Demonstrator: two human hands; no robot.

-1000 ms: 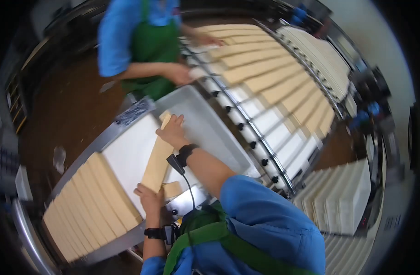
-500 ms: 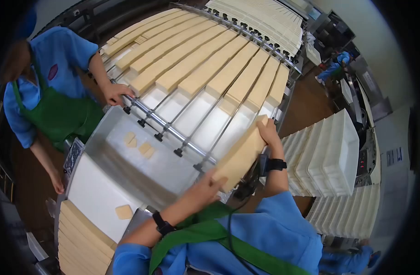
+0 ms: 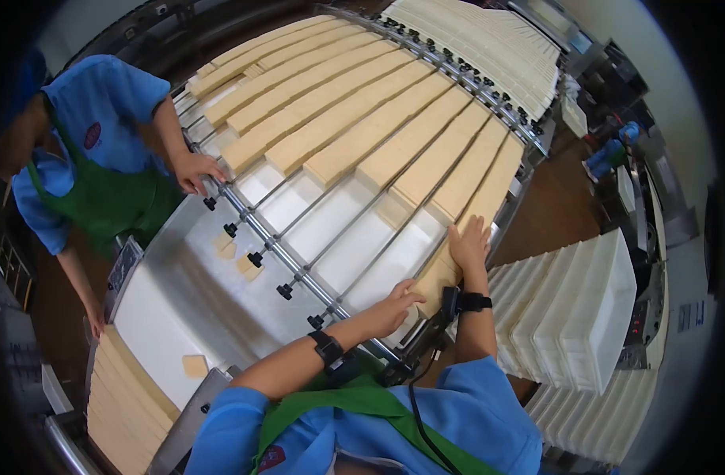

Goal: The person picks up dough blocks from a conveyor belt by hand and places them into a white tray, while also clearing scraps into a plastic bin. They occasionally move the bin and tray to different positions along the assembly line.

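A long row of thin, square beige biscuits (image 3: 440, 279), packed on edge, lies in the right-hand lane of the slatted table. My right hand (image 3: 469, 244) rests flat on top of it, fingers spread. Beside the row's near end is my left hand (image 3: 390, 314), fingers stretched and touching its left side. More biscuit rows (image 3: 414, 111) lie side by side between thin metal rods. A metal bar with black knobs (image 3: 271, 231) crosses the near ends of the lanes.
Below the bar, a metal tray (image 3: 275, 317) holds a few loose biscuits. Another biscuit sits on a white surface (image 3: 153, 340) by more packed rows (image 3: 125, 396). A co-worker's hand (image 3: 196, 170) rests on the bar at left. White trays (image 3: 560, 309) are stacked at right.
The biscuit row that was tilted between my hands has come down into the right-hand lane. My right hand now lies flat on it, and my left has moved slightly right along its near end.
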